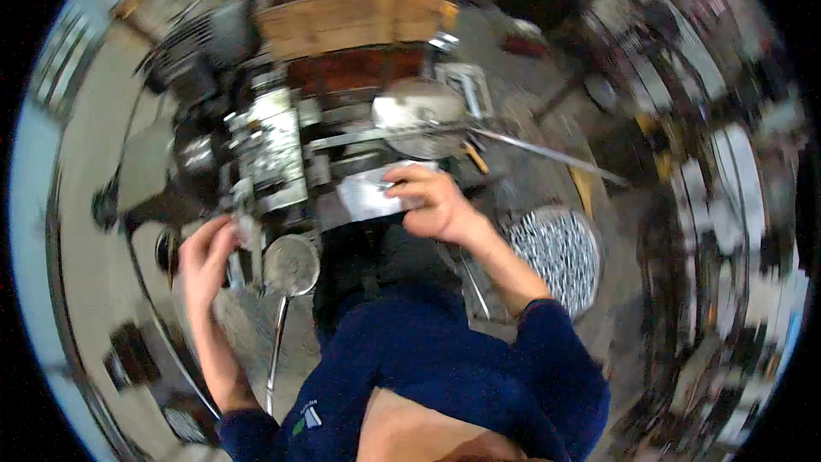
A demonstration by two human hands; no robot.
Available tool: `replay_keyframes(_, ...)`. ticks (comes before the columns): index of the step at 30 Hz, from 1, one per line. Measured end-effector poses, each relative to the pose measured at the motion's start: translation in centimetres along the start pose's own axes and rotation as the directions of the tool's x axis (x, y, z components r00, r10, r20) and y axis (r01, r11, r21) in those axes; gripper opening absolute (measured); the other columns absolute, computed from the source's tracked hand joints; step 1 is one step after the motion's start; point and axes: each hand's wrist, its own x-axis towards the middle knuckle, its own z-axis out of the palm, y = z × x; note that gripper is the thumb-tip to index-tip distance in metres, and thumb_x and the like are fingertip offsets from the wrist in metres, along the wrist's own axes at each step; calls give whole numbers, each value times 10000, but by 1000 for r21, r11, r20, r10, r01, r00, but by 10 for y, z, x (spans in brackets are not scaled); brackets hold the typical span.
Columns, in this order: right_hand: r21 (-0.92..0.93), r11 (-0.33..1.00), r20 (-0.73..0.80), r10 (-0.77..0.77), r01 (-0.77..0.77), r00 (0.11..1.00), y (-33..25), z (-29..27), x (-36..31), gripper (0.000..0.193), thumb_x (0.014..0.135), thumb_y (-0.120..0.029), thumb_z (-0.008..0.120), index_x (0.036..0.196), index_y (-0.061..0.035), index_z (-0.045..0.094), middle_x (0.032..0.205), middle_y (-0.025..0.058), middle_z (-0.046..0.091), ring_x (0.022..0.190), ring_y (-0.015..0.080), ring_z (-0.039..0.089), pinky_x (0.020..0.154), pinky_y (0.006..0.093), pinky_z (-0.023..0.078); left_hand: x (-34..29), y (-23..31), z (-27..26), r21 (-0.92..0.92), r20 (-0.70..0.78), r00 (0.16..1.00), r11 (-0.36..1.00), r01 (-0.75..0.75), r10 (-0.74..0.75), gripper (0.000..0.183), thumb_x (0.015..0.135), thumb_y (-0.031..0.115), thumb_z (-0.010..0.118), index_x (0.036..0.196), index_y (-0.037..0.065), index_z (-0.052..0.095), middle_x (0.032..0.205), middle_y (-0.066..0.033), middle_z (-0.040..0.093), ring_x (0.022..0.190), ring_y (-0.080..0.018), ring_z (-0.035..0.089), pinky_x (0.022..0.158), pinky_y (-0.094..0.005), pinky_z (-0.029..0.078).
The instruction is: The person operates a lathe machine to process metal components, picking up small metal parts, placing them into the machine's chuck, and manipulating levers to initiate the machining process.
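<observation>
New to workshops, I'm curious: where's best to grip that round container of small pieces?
Hold the round container by its rim, probably at opposite sides, from the left, nearest the person: it is wide, and its small pieces could spill if tipped.

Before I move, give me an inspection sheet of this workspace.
Surface: metal plate, strewn with shiny bits.
Job's things: white sheet by the right hand; round container of small silvery pieces to the right.
Clutter: round metal disc ahead; orange-handled tool nearby.
Grips: left hand beside the machine, right hand's fingers curled over the sheet; blur hides whether either holds anything.
Cables: dark cable or hose curving down at left.
Surroundings: wooden crate ahead; right side blurred.
</observation>
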Motion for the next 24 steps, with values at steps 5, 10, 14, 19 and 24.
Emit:
replay_keyframes(5, 171, 894, 123, -436, 414, 892, -69, 58, 74, 448, 580, -138, 578, 993, 35, 588, 1124, 220, 519, 968, 382, 521, 836, 409, 437, 2, 7, 44, -320, 241, 958, 944, -76, 158, 406, 925, 328, 477, 775, -21, 623, 679, -36, 613, 680, -104, 557, 645, -257, 434)
replay_keyframes(10, 202, 875, 187, -476, 441, 859, -77, 76, 88, 435, 629, -208, 579, 995, 27, 567, 1109, 222, 498, 981, 393, 499, 847, 427, 429, -8, -3, 41, -574, 219, 964, 819, 0, 153, 371, 905, 322, 518, 758, -2, 620, 631, -30, 602, 636, -105, 566, 630, -261, 442)
replay_keyframes(14, 148, 882, 209, -471, 448, 857, -80, 82, 97, 421, 604, -178, 587, 975, 20, 575, 1092, 207, 507, 969, 377, 495, 843, 418, 428, -6, -4, 37, -567, 195, 973, 823, 7, 127, 297, 878, 267, 573, 784, -11, 618, 636, -26, 599, 599, -92, 567, 580, -242, 446)
replay_keyframes(19, 60, 892, 320, -443, 448, 838, -82, 85, 107, 377, 572, -141, 577, 929, -28, 621, 1010, 156, 561, 836, 331, 531, 748, 389, 460, -4, -4, 26, -449, 180, 976, 893, -30, 123, 277, 820, 254, 646, 786, -19, 614, 668, -16, 598, 594, -73, 560, 523, -227, 436)
replay_keyframes(24, 26, 860, 419, -472, 510, 775, -89, 91, 145, 344, 538, -147, 617, 864, -38, 635, 985, 148, 570, 880, 321, 532, 759, 399, 463, -5, -10, -10, -262, 161, 967, 953, -151, 197, 286, 820, 227, 626, 966, -15, 585, 685, -30, 600, 654, -84, 558, 581, -244, 443)
